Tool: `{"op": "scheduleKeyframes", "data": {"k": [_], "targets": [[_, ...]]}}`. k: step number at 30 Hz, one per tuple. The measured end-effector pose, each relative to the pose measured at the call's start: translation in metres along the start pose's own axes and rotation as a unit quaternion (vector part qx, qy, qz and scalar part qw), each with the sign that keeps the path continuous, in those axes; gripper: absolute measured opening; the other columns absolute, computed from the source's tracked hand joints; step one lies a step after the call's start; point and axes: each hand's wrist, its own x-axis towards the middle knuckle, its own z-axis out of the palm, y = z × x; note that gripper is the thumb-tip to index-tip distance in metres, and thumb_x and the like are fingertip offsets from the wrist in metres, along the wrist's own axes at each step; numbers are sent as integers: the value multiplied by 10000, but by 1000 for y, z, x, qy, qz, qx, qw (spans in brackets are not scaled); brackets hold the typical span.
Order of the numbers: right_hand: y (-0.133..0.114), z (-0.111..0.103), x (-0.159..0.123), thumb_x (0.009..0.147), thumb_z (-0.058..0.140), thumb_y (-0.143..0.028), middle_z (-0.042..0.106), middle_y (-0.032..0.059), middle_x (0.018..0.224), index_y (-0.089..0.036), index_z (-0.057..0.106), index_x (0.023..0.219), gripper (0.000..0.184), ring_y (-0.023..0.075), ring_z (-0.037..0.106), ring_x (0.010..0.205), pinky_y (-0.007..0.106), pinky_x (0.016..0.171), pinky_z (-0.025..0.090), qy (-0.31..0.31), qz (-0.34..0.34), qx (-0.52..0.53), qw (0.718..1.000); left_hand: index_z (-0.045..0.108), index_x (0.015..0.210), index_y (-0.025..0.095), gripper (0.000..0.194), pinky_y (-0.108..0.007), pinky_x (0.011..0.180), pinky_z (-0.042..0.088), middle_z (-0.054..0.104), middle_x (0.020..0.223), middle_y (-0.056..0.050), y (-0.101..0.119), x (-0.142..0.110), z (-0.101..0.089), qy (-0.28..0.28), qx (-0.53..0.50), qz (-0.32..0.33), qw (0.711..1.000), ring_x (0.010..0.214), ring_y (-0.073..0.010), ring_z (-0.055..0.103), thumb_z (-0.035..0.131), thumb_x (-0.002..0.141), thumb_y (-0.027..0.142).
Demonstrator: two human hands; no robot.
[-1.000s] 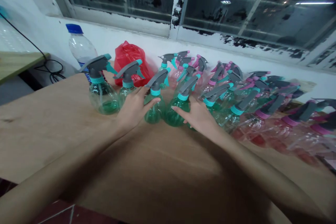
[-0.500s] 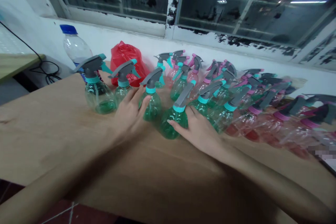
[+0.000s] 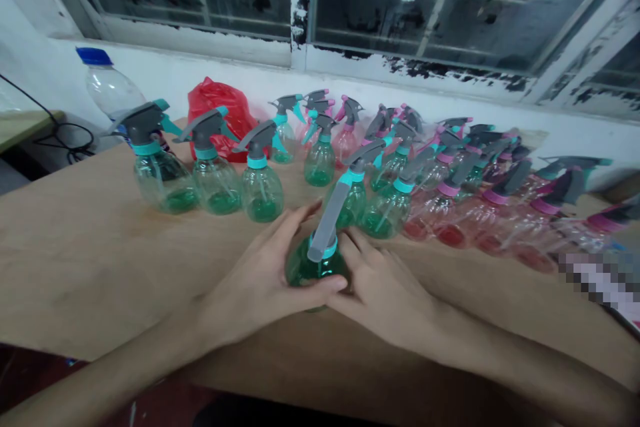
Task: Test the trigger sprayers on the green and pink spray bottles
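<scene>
A green spray bottle (image 3: pixel 303 265) with a grey trigger head and turquoise collar stands upright near the front of the table, between both my hands. My left hand (image 3: pixel 265 273) wraps its left side, the thumb lying across its front. From the right, my right hand (image 3: pixel 380 280) closes round it, with the fingers partly behind the bottle. Just beyond are more green spray bottles, one (image 3: pixel 263 190) past my left fingers and another (image 3: pixel 385 213) past my right. Each of these has some green at the bottom.
Pink spray bottles (image 3: pixel 450 213) crowd the right side of the table (image 3: pixel 100 267). A red plastic bag (image 3: pixel 217 107) and a large clear bottle with a blue cap (image 3: pixel 95 57) stand at the back, below the window. A pixelated flat item (image 3: pixel 600 287) lies at the right edge.
My right hand has brought the green spray bottle closer to me, away from the row. My left hand has left the bottles on the left and now grips this one too.
</scene>
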Motion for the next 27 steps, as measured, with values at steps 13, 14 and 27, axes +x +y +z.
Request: {"op": "scheduleKeyframes", "data": {"k": [13, 14, 27], "targets": [[41, 3, -41, 851, 409, -639, 648, 173, 955, -104, 595, 1060, 603, 281, 659, 775, 362, 538, 520, 131, 3, -66, 989, 530, 868, 225, 116, -325, 745, 515, 598, 849, 9, 44, 55, 65, 29, -140, 3, 990, 768, -165, 595, 506, 783, 149], [48, 3, -42, 843, 417, -654, 649, 173, 976, -102, 589, 1072, 622, 293, 652, 843, 388, 608, 540, 129, -7, -55, 990, 518, 799, 227, 86, -311, 689, 509, 578, 788, 21, 45, 58, 66, 32, -136, 7, 990, 714, -158, 580, 502, 769, 148], [140, 29, -68, 844, 532, -556, 437, 123, 1431, -170, 361, 1404, 701, 240, 327, 1361, 482, 1104, 306, -22, -70, 63, 995, 467, 725, 265, 29, -284, 499, 408, 387, 566, 59, 45, 78, 62, -6, -83, -31, 996, 504, -149, 392, 475, 746, 248]]}}
